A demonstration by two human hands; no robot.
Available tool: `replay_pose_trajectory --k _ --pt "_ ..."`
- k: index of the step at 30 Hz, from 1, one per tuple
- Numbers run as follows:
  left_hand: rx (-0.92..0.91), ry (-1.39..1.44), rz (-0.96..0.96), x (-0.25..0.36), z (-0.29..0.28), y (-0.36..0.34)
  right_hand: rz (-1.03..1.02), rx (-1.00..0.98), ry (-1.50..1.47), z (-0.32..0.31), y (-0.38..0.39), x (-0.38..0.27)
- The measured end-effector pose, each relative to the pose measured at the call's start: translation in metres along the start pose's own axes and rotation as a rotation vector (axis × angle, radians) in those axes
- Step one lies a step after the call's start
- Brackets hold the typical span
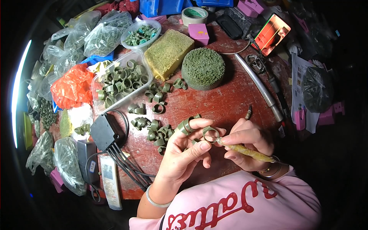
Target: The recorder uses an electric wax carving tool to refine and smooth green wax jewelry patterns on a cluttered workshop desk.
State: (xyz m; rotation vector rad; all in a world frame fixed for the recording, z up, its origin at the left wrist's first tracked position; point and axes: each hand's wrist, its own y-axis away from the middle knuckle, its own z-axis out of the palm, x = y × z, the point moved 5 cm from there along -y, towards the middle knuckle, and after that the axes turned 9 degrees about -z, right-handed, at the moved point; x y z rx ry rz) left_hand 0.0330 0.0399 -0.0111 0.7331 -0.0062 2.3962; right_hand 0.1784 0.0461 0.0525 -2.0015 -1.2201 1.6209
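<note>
My left hand (188, 147) pinches a dark green ring (211, 128) between thumb and fingers, its opening facing up. More green rings (185, 125) are slipped over my left index finger. In my right hand (255, 142) is a pen-like tool with a yellow wrapped handle (247, 152). Its tip end meets the right side of the held ring; the exact contact is too small to tell. A dark pointed tip (249, 111) sticks up behind my right fingers, and I cannot tell what it belongs to. Several loose green rings (157, 132) lie left of my left hand.
A clear plastic tub (142, 91) full of green rings stands at left, near a yellow-green sponge block (168, 51) and a round green block (203, 69). A metal rod (257, 82) lies right. A black box with cables (105, 132) sits left; a phone (272, 33) leans at back right.
</note>
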Motion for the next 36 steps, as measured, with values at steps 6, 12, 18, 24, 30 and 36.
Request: replay_pose_trajectory --k 6,12,18,24,30,36 --pt "0.038 -0.017 -0.013 0.000 0.002 -0.001 0.216 0.349 0.020 -0.023 0.012 0.005" --pt "0.043 0.018 0.015 0.002 0.001 0.002 0.565 0.453 0.515 -0.093 0.029 0.044" --pt "0.003 0.063 0.029 0.003 0.004 0.005 0.484 0.172 1.134 -0.143 0.060 0.069" --pt "0.018 0.082 0.042 0.003 0.002 0.005 0.474 0.117 1.112 -0.150 0.071 0.081" --pt "0.098 0.164 0.043 0.004 -0.001 0.007 0.211 0.507 1.057 -0.098 0.041 0.022" --pt "0.017 0.194 0.024 0.005 -0.009 0.002 0.195 0.131 0.563 -0.041 0.038 0.002"
